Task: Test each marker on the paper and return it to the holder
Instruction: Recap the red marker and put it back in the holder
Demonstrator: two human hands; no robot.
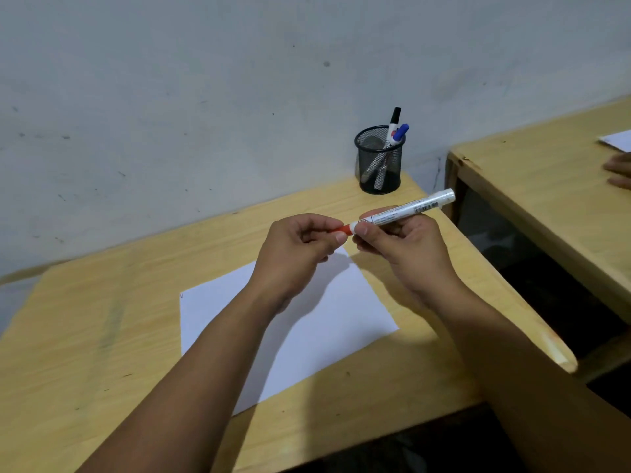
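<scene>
- Holding a red marker (406, 209) up over the far edge of the paper (307, 322), slanting from lower left to upper right, white barrel end pointing toward the right edge of the bench (102, 336).
- Gripping the white barrel with the right hand (406, 247): fingers (363, 230) curled closed around it, thumb pressing the barrel just beside the red cap.
- Pinching the red cap (343, 228) with the left hand (297, 250): fingers (336, 237) clenched over the cap's end, hiding most of it, only a short red stretch showing between the two hands.
- Keeping both hands nearly touching, knuckle to knuckle, above the bench.
- Lying flat near the middle of the bench, turned at an angle: the white paper, partly shadowed by the forearms.
- Standing at the far right corner of the bench, against the wall: a black mesh holder (379, 165), well apart from the hands.
- Leaning inside the holder: a black-capped marker (393, 128) and a blue-capped marker (400, 133), caps up.
- Resting on a second bench (546, 186) to the right: another person's hand (619, 170), near a sheet's corner.
</scene>
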